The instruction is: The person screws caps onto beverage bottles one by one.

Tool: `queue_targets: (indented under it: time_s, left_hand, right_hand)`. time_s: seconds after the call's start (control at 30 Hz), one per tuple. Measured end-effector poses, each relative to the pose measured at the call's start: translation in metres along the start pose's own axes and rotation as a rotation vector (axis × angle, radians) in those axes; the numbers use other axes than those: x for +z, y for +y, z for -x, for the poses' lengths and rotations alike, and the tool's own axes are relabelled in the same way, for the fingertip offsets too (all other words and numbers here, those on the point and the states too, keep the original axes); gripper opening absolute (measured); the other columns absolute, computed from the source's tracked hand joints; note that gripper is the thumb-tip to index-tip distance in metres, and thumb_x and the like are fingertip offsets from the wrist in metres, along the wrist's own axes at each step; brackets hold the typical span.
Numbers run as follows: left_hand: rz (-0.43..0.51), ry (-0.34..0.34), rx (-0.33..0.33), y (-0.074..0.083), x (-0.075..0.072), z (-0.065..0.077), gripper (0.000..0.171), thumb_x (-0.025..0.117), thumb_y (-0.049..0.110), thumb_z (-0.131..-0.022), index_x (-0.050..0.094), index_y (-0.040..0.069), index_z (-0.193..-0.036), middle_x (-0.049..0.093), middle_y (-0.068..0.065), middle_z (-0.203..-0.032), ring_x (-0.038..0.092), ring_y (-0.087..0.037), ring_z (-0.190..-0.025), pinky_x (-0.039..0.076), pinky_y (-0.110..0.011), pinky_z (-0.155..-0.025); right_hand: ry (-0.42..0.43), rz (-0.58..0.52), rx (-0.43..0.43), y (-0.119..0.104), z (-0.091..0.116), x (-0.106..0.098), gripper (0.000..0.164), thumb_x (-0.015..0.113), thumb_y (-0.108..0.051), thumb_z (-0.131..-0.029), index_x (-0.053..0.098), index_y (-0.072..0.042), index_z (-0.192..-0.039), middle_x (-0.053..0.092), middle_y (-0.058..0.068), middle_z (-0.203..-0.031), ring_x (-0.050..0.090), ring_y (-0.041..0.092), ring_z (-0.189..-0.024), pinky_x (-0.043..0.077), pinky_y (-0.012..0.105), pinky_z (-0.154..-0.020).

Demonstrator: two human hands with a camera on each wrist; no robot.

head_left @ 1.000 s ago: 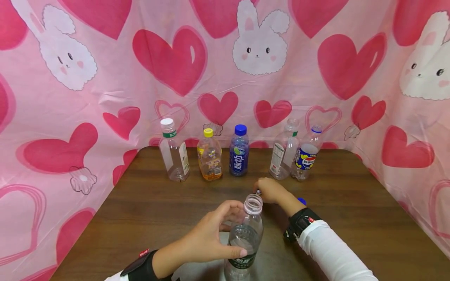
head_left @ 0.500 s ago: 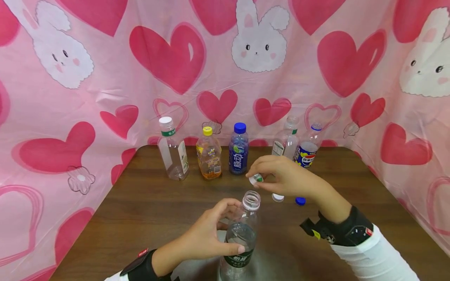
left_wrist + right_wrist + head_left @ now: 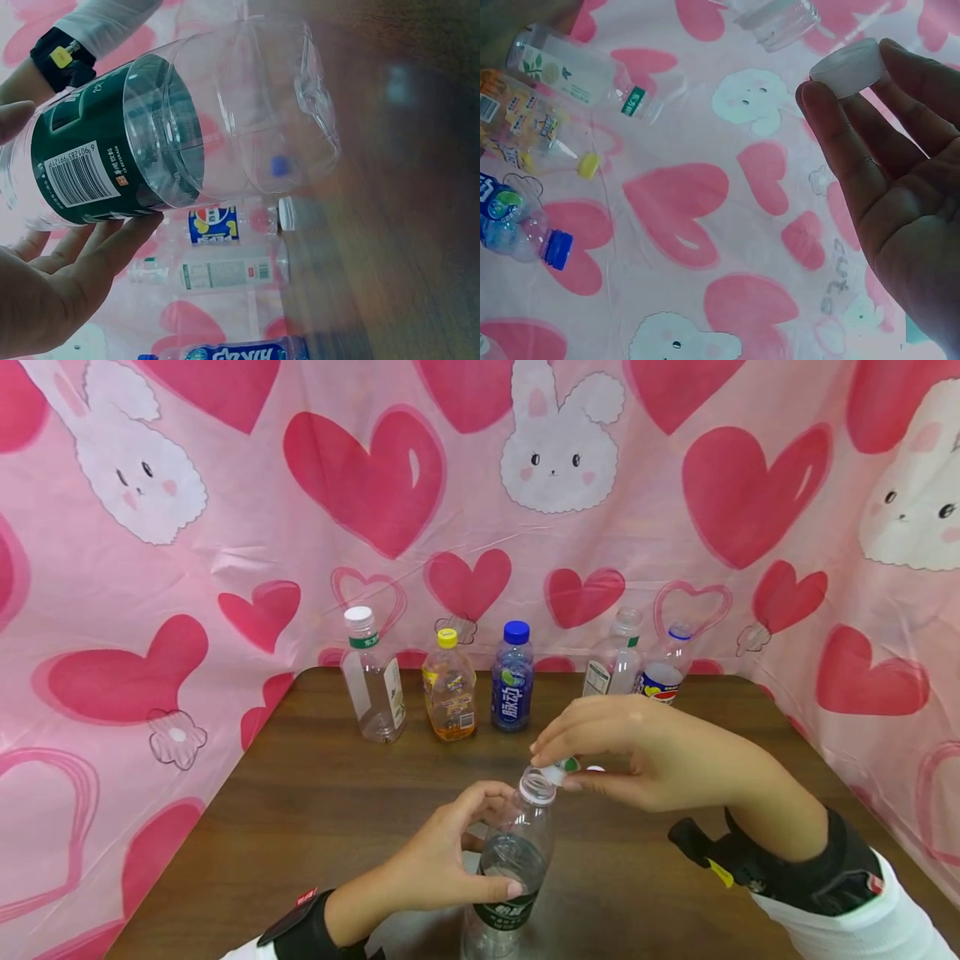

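My left hand (image 3: 450,860) grips a clear plastic bottle (image 3: 517,853) with a dark green label, thumb on the near side and fingers behind it. Its neck is uncapped and leans slightly right in the head view. Between the thumb and fingertips of my right hand (image 3: 637,747) is a white bottle cap (image 3: 556,772), tilted at the right rim of the bottle's mouth. In the right wrist view a small gap shows between this cap (image 3: 849,69) and the bottle neck (image 3: 784,22). The left wrist view shows the bottle's lower body (image 3: 232,112) close up.
Along the back of the wooden table (image 3: 300,827) stand a white-capped bottle (image 3: 375,693), a yellow-capped bottle (image 3: 450,693), a blue bottle (image 3: 513,685), an uncapped bottle (image 3: 611,668) and a Pepsi bottle (image 3: 663,670). A loose blue cap (image 3: 280,166) shows through the held bottle.
My right hand has picked the white cap up from the table and brought it toward me to the bottle's mouth. My left hand keeps its grip on the bottle.
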State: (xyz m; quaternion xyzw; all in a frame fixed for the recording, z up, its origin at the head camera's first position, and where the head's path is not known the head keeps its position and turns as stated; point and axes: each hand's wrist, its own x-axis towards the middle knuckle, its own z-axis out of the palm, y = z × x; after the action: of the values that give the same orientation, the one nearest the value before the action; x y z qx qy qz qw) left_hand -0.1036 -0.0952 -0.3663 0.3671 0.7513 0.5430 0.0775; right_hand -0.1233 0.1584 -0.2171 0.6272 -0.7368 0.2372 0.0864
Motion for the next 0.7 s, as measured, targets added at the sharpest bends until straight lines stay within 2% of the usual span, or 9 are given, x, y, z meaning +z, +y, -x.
queue_targets:
  time_s: [0.17,0.27,0.43,0.7]
  left_hand:
    - [0.005,-0.008,-0.006,0.001,0.000,0.001,0.070,0.083,0.022,-0.077,0.042,0.020,-0.134,0.058,-0.002,-0.124,0.057,-0.025,-0.111,0.053,-0.030,-0.082]
    - [0.002,-0.011,-0.006,0.001,0.001,0.001,0.069,0.082,0.023,-0.078,0.042,0.021,-0.134,0.058,-0.001,-0.124,0.057,-0.021,-0.110,0.053,-0.030,-0.082]
    - [-0.005,-0.022,0.021,0.002,0.002,0.001,0.069,0.082,0.023,-0.078,0.042,0.017,-0.135,0.059,-0.002,-0.123,0.058,-0.024,-0.110,0.053,-0.029,-0.081]
    - [-0.014,-0.014,0.077,0.005,0.001,-0.002,0.069,0.083,0.020,-0.075,0.046,0.016,-0.132,0.062,-0.005,-0.119,0.060,-0.022,-0.105,0.056,-0.028,-0.076]
  right_hand:
    - [0.018,-0.013,-0.029,-0.001,0.001,0.004,0.028,0.070,-0.009,-0.090,0.067,-0.011,-0.118,0.067,0.000,-0.116,0.061,0.013,-0.104,0.053,0.027,-0.084]
    - [0.017,-0.027,-0.010,-0.001,0.002,0.007,0.033,0.074,-0.006,-0.086,0.067,-0.011,-0.117,0.067,-0.001,-0.117,0.061,0.013,-0.104,0.053,0.027,-0.084]
    - [0.008,-0.022,0.011,0.002,0.002,0.012,0.037,0.078,-0.002,-0.080,0.068,-0.012,-0.114,0.067,-0.004,-0.116,0.061,0.011,-0.102,0.053,0.025,-0.082]
    - [-0.039,-0.043,0.000,0.006,0.003,0.013,0.038,0.076,0.002,-0.080,0.069,-0.012,-0.115,0.067,-0.004,-0.117,0.062,0.011,-0.103,0.053,0.024,-0.083]
